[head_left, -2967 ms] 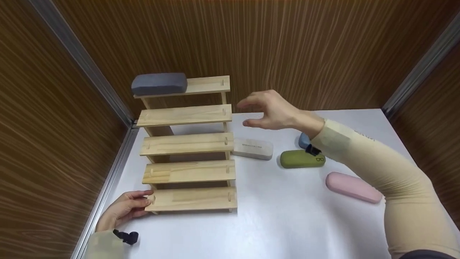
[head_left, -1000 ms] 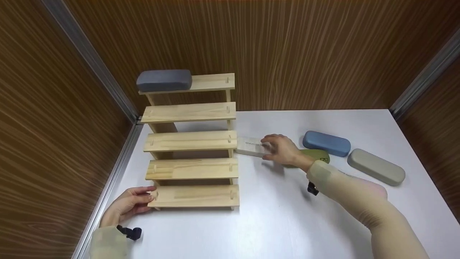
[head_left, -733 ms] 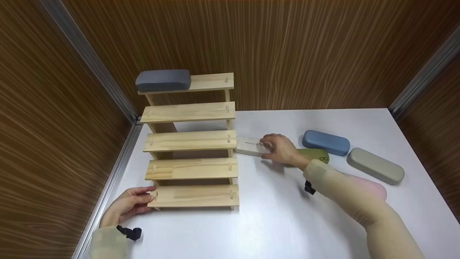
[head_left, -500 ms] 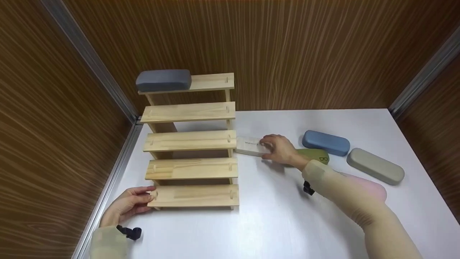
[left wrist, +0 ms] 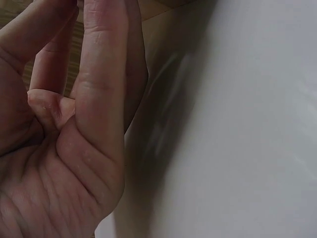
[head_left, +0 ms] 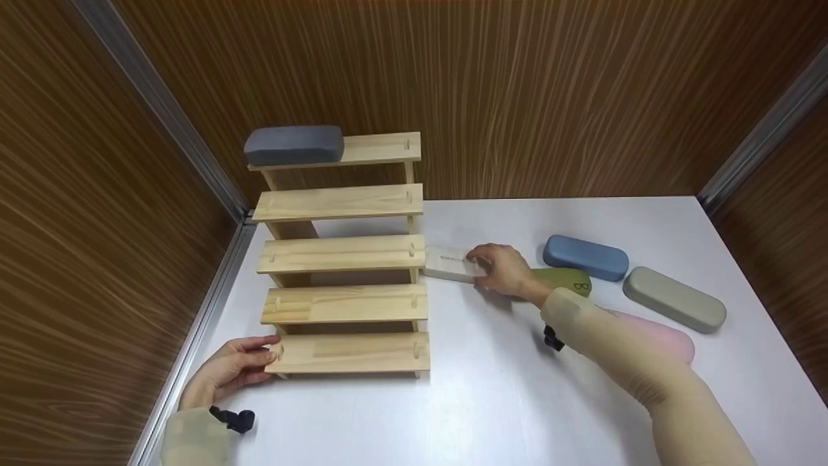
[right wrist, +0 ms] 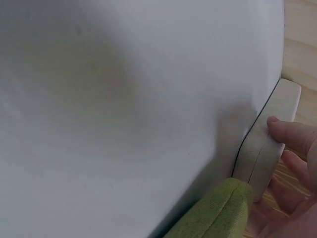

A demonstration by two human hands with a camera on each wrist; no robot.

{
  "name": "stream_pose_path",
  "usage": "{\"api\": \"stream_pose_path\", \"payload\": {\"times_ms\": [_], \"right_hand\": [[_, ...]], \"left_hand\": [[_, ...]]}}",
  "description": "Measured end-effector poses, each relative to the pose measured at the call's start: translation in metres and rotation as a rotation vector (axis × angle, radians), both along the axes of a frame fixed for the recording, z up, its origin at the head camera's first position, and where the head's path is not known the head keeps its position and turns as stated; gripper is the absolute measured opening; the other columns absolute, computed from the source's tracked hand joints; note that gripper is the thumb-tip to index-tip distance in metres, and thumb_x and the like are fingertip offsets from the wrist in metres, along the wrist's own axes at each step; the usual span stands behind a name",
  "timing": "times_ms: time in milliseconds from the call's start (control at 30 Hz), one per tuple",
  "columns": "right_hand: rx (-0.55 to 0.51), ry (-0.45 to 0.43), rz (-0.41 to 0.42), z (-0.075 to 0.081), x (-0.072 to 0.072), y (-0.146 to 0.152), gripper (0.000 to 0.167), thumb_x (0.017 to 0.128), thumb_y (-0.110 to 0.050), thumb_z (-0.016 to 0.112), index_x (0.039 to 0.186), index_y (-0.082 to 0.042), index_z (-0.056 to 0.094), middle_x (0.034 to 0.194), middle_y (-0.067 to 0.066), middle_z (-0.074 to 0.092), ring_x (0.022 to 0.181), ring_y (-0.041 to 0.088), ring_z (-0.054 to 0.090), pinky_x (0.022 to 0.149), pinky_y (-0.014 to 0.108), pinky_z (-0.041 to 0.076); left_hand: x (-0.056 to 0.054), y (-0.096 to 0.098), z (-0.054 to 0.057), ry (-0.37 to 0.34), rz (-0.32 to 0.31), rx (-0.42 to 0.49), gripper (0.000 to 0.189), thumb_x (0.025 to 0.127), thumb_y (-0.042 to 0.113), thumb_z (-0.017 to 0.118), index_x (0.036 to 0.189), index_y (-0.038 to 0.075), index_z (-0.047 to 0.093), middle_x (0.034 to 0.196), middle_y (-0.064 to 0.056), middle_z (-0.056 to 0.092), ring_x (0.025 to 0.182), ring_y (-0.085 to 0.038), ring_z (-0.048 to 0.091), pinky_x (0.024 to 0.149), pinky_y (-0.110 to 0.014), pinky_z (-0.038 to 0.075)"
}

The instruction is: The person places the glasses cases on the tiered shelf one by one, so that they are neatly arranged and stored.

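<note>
from here i see the left hand (head_left: 229,366) pinching the wooden shelf (head_left: 343,254) at its lowest left end, while the right hand (head_left: 508,268) grips the pale case (head_left: 446,263) just right of the shelf. securing that grip seems the step in hand; next probably calls for lifting clear of the shelf's side.

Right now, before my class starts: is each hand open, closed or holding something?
Left hand: holding the wooden rack by its bottom shelf.
Right hand: holding the white case.
</note>
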State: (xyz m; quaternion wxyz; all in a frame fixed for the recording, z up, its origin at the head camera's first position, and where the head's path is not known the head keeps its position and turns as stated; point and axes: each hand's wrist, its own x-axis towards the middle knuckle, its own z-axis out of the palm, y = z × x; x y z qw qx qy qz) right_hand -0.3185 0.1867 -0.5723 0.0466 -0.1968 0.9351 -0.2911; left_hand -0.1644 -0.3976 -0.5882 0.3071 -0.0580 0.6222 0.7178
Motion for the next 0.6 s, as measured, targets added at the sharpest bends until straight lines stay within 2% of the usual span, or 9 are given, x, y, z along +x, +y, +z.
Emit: {"api": "stream_pose_path", "payload": {"times_ms": [133, 367, 600], "right_hand": [[0.003, 0.004, 0.004, 0.0009, 0.0003, 0.0003, 0.053, 0.087, -0.012, 0.091, 0.138, -0.007, 0.076, 0.148, 0.020, 0.075, 0.142, 0.045, 0.068, 0.128, 0.065, 0.051], [-0.003, 0.032, 0.028, -0.0008, 0.0002, 0.0019, 0.050, 0.087, -0.011, 0.091, 0.135, -0.006, 0.078, 0.134, 0.017, 0.081, 0.124, 0.039, 0.076, 0.113, 0.061, 0.061], [-0.002, -0.001, 0.029, 0.0036, -0.0003, 0.0041, 0.052, 0.088, -0.013, 0.091, 0.138, -0.008, 0.077, 0.142, 0.017, 0.079, 0.134, 0.042, 0.073, 0.120, 0.064, 0.057]], "left_hand": [[0.0006, -0.0002, -0.0002, -0.001, 0.006, 0.003, 0.038, 0.108, 0.002, 0.070, 0.121, 0.034, 0.084, 0.112, 0.005, 0.082, 0.096, -0.011, 0.083, 0.088, -0.027, 0.073], [0.0012, -0.0011, -0.0002, -0.011, 0.015, -0.005, 0.036, 0.108, 0.002, 0.071, 0.120, 0.034, 0.084, 0.111, 0.004, 0.081, 0.098, -0.011, 0.082, 0.087, -0.028, 0.073], [0.0009, -0.0005, 0.0001, -0.004, 0.011, -0.004, 0.037, 0.108, 0.002, 0.071, 0.119, 0.034, 0.084, 0.112, 0.004, 0.080, 0.097, -0.010, 0.082, 0.088, -0.028, 0.073]]}}
